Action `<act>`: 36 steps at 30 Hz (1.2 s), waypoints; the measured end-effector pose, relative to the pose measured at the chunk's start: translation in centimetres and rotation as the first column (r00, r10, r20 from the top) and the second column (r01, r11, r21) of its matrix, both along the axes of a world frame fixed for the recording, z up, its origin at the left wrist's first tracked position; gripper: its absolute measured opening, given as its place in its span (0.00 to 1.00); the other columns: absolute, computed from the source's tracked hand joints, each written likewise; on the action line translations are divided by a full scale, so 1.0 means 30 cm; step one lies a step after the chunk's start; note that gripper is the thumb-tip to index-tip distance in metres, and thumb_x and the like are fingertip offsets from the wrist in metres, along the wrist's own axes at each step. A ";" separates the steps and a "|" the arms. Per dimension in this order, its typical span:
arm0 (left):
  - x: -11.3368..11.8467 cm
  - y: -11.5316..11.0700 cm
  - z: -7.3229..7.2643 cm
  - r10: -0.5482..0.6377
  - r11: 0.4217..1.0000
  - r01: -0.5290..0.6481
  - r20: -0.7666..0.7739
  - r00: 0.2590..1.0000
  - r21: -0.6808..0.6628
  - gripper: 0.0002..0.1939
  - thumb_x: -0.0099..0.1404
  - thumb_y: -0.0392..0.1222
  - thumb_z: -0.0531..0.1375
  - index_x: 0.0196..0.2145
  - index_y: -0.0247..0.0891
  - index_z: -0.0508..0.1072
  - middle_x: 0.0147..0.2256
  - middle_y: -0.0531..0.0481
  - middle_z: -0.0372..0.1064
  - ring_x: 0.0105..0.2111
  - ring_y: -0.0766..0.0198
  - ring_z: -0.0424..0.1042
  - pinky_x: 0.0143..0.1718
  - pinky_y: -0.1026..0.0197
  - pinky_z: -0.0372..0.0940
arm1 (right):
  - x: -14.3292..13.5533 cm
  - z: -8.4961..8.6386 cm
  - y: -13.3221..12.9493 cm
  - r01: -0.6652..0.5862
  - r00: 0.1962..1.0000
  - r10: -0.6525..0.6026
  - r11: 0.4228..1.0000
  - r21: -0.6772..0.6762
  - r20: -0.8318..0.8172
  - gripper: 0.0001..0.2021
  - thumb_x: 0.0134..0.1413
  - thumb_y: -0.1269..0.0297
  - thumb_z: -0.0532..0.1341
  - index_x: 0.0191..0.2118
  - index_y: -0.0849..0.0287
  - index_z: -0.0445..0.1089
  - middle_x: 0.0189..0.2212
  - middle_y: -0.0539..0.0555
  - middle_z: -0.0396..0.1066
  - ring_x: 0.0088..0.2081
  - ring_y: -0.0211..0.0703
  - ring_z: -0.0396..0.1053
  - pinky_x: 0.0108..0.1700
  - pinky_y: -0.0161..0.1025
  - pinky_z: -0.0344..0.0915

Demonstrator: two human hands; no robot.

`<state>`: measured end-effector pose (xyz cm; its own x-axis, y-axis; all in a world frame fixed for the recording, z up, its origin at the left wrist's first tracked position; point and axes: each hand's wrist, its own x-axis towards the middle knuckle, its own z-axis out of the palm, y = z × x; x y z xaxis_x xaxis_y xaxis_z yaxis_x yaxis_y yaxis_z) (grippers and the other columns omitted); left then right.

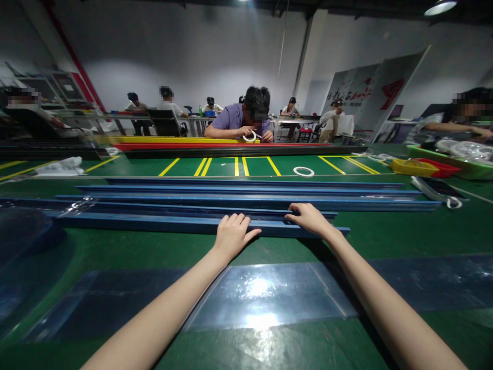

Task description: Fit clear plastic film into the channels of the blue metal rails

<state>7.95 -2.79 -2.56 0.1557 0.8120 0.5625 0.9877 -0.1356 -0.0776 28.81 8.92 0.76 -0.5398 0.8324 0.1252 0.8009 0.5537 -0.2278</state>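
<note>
Long blue channel-shaped rails lie side by side across the table. On the nearest blue rail (154,224), the fingers of my left hand (233,237) hook over the front wall, with the thumb stretched along its outer face. Farther right, near the end of that rail, my right hand (310,219) has thumb and fingers curled round the rail's edge; its fingertips are partly hidden. Crinkled clear film (79,205) sits over the rails' left part. In front of the rails, a flat transparent sheet (265,295) stretches beneath my forearms.
More blue rails (250,190) lie behind. Beyond are a white ring (303,171), yellow-lined green table, red rail (185,147) and black rail (231,151). A co-worker (231,121) leans over opposite. At right are a phone-like device (439,189) and yellow tray (412,167).
</note>
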 end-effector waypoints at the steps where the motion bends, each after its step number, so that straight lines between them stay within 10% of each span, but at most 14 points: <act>1: 0.000 0.000 0.000 0.002 1.000 -0.002 0.005 1.000 -0.002 0.21 0.61 0.57 0.48 0.31 0.37 0.70 0.30 0.49 0.68 0.32 0.61 0.65 0.31 0.60 0.51 | 0.000 -0.001 0.000 0.001 1.000 -0.001 1.000 0.000 0.000 0.11 0.49 0.57 0.55 0.31 0.58 0.69 0.31 0.54 0.72 0.35 0.43 0.67 0.32 0.32 0.55; 36: 0.009 -0.005 0.005 0.109 0.994 -0.109 0.014 0.994 -0.015 0.24 0.59 0.61 0.49 0.28 0.36 0.69 0.27 0.45 0.67 0.30 0.59 0.65 0.31 0.59 0.51 | 0.000 0.006 -0.006 0.014 1.000 -0.014 1.000 -0.019 0.004 0.10 0.49 0.58 0.55 0.32 0.57 0.69 0.32 0.54 0.72 0.36 0.43 0.67 0.33 0.32 0.56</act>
<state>8.23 -2.95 -2.40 0.0577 0.8316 0.5523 0.9977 -0.0283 -0.0616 28.80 8.76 0.93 -0.5289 0.8419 0.1071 0.8093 0.5384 -0.2350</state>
